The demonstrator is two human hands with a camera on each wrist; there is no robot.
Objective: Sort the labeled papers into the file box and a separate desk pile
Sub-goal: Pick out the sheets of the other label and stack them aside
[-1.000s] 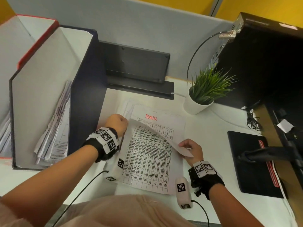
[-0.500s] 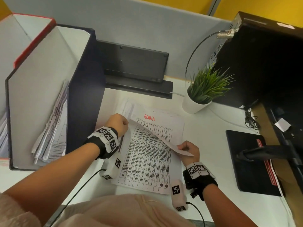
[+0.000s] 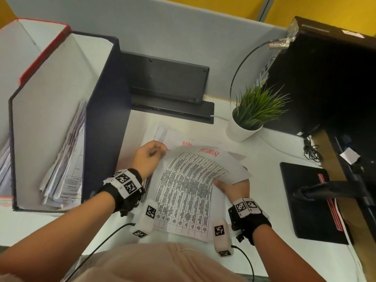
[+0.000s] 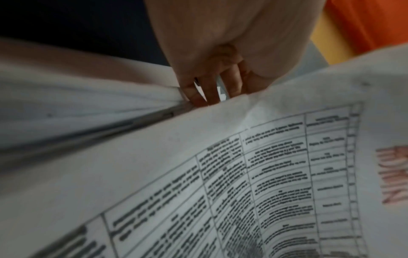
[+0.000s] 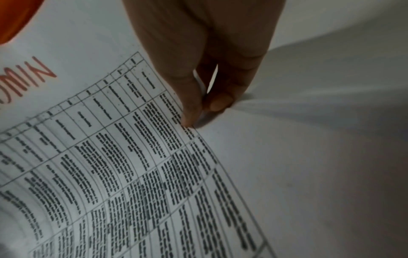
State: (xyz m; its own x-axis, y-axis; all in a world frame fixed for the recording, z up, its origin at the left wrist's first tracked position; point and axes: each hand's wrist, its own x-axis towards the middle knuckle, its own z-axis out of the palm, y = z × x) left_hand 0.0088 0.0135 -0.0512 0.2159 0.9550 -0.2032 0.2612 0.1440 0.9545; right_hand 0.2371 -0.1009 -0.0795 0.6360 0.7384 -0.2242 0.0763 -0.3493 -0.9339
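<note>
A printed table sheet point(image 3: 189, 180) point(image 4: 220, 174) point(image 5: 110, 157) with a red "ADMIN" label is lifted and bowed above the desk pile point(image 3: 175, 137), whose top sheet also bears red lettering. My left hand point(image 3: 149, 155) point(image 4: 209, 83) pinches the sheet's upper left corner. My right hand point(image 3: 230, 185) point(image 5: 205, 104) pinches its right edge between thumb and fingers. The dark blue file box point(image 3: 105, 119) stands just left of my left hand, with several papers point(image 3: 65, 165) leaning inside it.
A second, red-edged file box point(image 3: 40, 53) stands at the far left. A black keyboard point(image 3: 166, 78) leans on the partition behind the pile. A potted plant point(image 3: 250, 117), a black pad point(image 3: 305, 200) and a dark computer case point(image 3: 325, 78) fill the right side.
The sheet's far end has come up off the pile and curled toward me, showing its red label upside down. Both hands have risen with it, the left moving right.
</note>
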